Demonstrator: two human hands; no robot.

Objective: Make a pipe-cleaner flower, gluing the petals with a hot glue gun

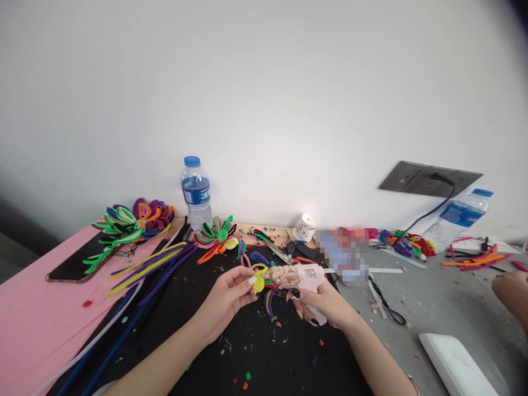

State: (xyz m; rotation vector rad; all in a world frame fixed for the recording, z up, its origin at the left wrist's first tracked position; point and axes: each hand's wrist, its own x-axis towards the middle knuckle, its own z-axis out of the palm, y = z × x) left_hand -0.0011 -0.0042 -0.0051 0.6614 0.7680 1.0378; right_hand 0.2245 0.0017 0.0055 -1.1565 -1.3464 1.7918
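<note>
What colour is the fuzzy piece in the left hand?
The fuzzy piece is yellow-green, seen best in the head view.

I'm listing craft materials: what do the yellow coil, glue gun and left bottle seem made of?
Yellow coil: probably pipe cleaner, matte and fuzzy-looking; any wire core is hidden.
Glue gun: likely hard plastic, pale pink, smooth and moulded-looking; its lumpy front is unclear.
Left bottle: probably plastic, glossy and see-through around its label.

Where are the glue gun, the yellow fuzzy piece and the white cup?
Glue gun (306,281): head view, on its pale body.
Yellow fuzzy piece (259,284): head view, on its curled part.
White cup (304,231): head view, on its side wall.
</note>
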